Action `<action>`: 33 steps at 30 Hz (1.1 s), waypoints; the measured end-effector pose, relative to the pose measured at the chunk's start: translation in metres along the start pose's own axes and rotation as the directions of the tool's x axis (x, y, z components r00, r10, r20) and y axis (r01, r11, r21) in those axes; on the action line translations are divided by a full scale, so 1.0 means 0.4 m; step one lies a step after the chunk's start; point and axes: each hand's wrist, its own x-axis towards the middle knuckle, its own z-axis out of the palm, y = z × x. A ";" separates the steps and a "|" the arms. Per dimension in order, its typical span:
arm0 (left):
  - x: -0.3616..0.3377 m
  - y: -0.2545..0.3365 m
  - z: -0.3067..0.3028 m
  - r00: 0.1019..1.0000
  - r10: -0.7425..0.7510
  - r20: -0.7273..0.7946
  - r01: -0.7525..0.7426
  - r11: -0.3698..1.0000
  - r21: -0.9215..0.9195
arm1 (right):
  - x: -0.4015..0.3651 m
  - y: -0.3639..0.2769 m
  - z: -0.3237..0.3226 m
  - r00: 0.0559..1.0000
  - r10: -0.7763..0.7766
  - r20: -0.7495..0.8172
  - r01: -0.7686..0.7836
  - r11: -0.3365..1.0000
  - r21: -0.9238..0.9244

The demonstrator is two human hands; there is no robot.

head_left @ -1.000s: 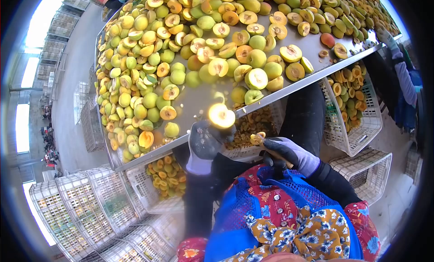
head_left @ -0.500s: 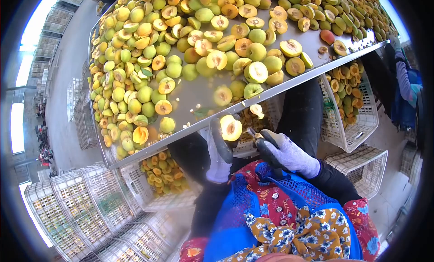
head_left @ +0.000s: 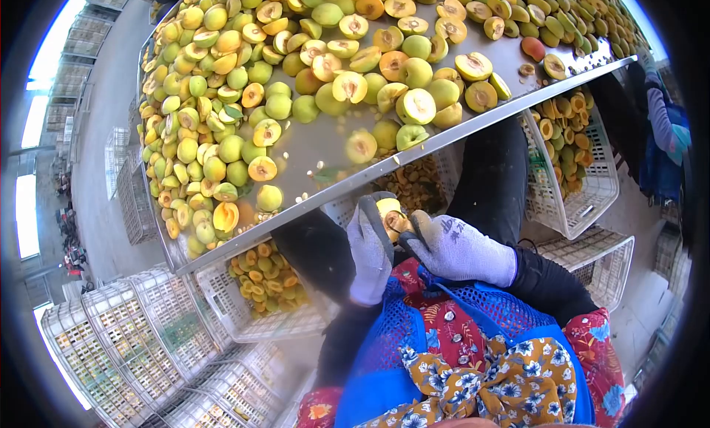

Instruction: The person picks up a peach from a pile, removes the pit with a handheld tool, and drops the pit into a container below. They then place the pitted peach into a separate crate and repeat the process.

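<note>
My left hand (head_left: pixel 372 245), in a grey and lavender glove, holds a cut yellow fruit half (head_left: pixel 388 214) just below the metal table's edge. My right hand (head_left: pixel 452 245), gloved the same way, is closed against the right side of that fruit. Its fingers hide most of whatever it grips. Whole and halved green-yellow fruits (head_left: pixel 416 106) cover much of the metal table (head_left: pixel 318 143) in front of me. A few pale seeds lie near the table's edge.
Crates of cut fruit stand below the table at left (head_left: pixel 244 328) and right (head_left: pixel 569 217). Another crate (head_left: pixel 429 184) with pieces is beneath my hands. Stacked crates (head_left: pixel 140 332) stand at lower left. Another person (head_left: pixel 665 143) is at far right.
My right hand has moved left and up to the fruit, and both hands now meet at it. The fruit half has tilted, and the pale piece seen above the hands is gone from there.
</note>
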 end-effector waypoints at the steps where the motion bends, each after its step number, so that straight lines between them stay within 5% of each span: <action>1: -0.001 -0.003 0.005 0.999 0.030 -0.038 -0.028 0.999 0.042 | 0.002 0.001 0.002 1.000 0.025 0.012 -0.025 0.999 0.036; 4: -0.002 0.004 0.010 0.988 0.140 -0.058 -0.129 0.979 0.159 | 0.012 0.016 -0.015 0.997 -0.060 0.038 0.042 0.930 0.365; 7: 0.001 -0.002 -0.003 0.993 0.121 0.008 -0.120 0.972 0.200 | -0.003 0.036 0.005 0.996 -0.073 0.045 0.072 0.997 0.036; 10: -0.003 0.018 -0.002 0.998 0.051 0.036 -0.059 0.968 0.245 | -0.011 -0.001 -0.028 0.996 0.007 0.092 0.000 0.997 -0.073; 11: -0.004 0.026 0.002 0.999 0.033 0.033 -0.040 0.964 0.263 | -0.012 0.000 -0.029 0.996 0.002 0.094 0.006 0.996 -0.087; 13: -0.009 -0.012 -0.014 0.959 0.270 0.086 -0.275 0.814 0.512 | -0.016 0.001 -0.028 0.995 -0.006 0.100 0.018 0.993 -0.113; 15: -0.011 -0.007 -0.011 0.959 0.266 0.099 -0.275 0.788 0.550 | -0.020 0.015 -0.015 0.997 -0.040 0.061 0.042 0.998 -0.038; 17: -0.013 0.016 0.002 0.999 0.031 0.041 -0.044 0.917 0.398 | -0.021 0.047 0.020 0.995 -0.103 -0.008 0.103 0.993 0.054; 19: -0.014 0.016 0.009 0.991 0.127 0.040 -0.133 0.926 0.352 | -0.019 0.087 0.062 0.975 -0.188 -0.116 0.204 0.967 0.149; 21: -0.018 0.018 0.012 0.978 0.205 0.046 -0.208 0.911 0.357 | -0.020 0.049 0.000 0.977 0.059 0.207 -0.170 0.802 0.573; 24: -0.018 0.057 0.028 0.967 0.249 0.049 -0.243 0.854 0.460 | -0.013 0.042 -0.038 0.823 0.143 0.549 -0.542 0.482 0.688; 29: -0.019 0.050 0.040 0.991 0.136 -0.014 -0.106 0.831 0.546 | -0.026 0.041 0.017 0.977 0.142 0.159 -0.200 0.863 0.463; 33: -0.031 0.048 0.035 0.973 0.218 0.072 -0.223 0.828 0.515 | -0.031 0.069 -0.022 0.798 0.081 0.597 -0.591 0.304 0.748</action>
